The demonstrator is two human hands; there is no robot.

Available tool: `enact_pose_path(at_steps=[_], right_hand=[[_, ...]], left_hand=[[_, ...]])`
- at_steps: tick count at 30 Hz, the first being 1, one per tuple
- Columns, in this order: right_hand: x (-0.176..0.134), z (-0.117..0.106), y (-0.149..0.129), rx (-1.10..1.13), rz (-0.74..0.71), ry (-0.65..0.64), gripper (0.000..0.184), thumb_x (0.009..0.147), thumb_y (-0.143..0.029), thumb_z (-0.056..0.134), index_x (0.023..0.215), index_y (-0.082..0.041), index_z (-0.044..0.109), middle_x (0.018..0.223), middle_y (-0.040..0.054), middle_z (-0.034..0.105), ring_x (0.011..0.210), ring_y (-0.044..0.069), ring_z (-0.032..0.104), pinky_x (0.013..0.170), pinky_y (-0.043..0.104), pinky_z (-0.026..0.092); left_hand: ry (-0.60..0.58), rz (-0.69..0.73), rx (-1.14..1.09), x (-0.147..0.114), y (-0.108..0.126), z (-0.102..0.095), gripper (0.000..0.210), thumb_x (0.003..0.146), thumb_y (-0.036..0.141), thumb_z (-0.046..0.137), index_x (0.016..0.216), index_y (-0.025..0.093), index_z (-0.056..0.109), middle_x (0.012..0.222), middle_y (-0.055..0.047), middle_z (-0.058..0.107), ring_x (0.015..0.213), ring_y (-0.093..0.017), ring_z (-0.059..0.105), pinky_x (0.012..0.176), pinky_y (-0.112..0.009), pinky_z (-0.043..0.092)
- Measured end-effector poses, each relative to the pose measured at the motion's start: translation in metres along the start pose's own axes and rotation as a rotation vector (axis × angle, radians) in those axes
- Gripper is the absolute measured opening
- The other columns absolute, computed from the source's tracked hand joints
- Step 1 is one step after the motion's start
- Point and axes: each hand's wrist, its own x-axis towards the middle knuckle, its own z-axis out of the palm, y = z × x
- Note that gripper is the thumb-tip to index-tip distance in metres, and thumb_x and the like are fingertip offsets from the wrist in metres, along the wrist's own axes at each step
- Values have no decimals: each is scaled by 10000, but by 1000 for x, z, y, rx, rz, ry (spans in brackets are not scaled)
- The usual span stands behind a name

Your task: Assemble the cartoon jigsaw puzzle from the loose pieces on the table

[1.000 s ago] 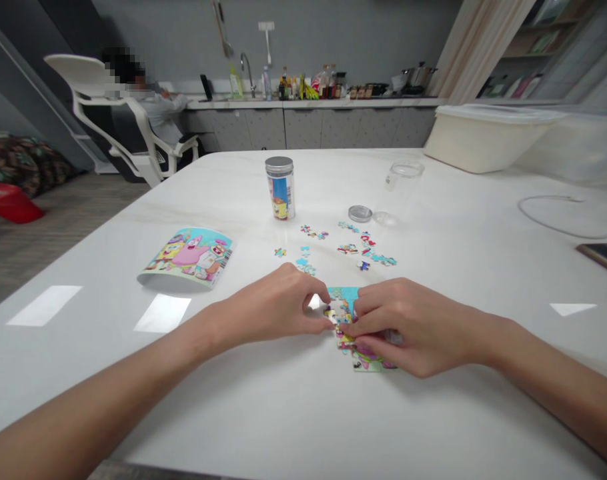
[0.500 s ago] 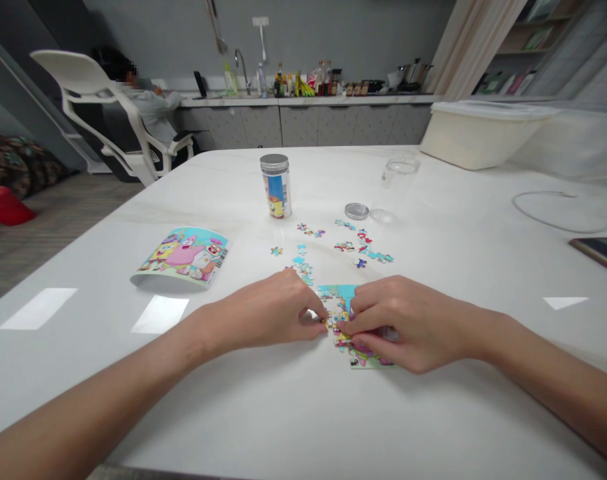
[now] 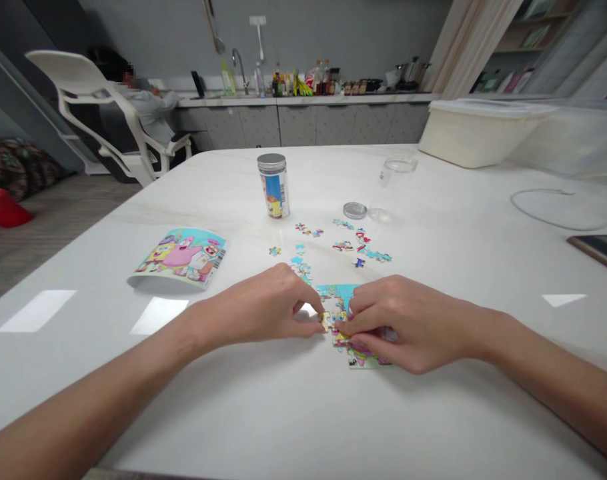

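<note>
A partly joined jigsaw puzzle (image 3: 366,361) lies on the white table, much of it covered by my right hand (image 3: 401,323). That hand is closed, thumb and fingertips pressed down on the puzzle's left part. From the left, my left hand (image 3: 278,307) pinches a yellow puzzle piece (image 3: 326,321) at the puzzle's ragged left edge, beside a piece with cartoon eyes. Loose blue puzzle pieces (image 3: 300,267) sit just beyond my left hand. More loose pieces (image 3: 376,254), red and blue, are scattered behind the puzzle.
A curved picture sheet (image 3: 183,257) lies at left. Behind the pieces stand a lidded canister (image 3: 273,187), a metal lid (image 3: 355,211) and a clear jar (image 3: 399,175). At right are a phone (image 3: 601,252), a cable (image 3: 518,207) and a cream bin (image 3: 476,137). A person (image 3: 151,110) sits back left.
The yellow piece in my left fingers has turned flat and now sits against the puzzle's left edge. My right hand has stayed in place. The view has shifted slightly.
</note>
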Motion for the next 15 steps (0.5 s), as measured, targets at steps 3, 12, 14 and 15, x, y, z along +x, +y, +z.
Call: enact_pose_path(at_steps=[3,12,14,15], right_hand=[[0,0,0,-5,-3,-3,232,893,-153,470,855,-183,697,656,17,601,606,131,497,579,265,330],[0,0,0,-11,-7,0,235,900,-154,460,844,-186,686,639,10,587,586,126,478,570,267,313],[0,0,0,-14,-6,-3,234,900,-152,461,843,-186,685,643,10,592,588,126,482,571,266,315],[0,0,0,-16,-10,-4,234,900,-150,462,841,-185,685,644,10,595,588,125,484,570,265,316]], left_hand=[[-16,1,-3,1,1,1,128,802,190,645,843,204,766,500,66,512,439,-51,357,489,-190,291],[0,-62,18,1,0,6,167,765,203,661,896,218,763,494,75,505,443,-59,404,508,-193,316],[5,-60,26,1,1,6,154,779,222,656,888,214,764,487,72,497,442,-63,407,510,-199,318],[5,-59,28,2,1,6,149,788,225,651,882,212,766,483,71,495,438,-63,403,509,-200,317]])
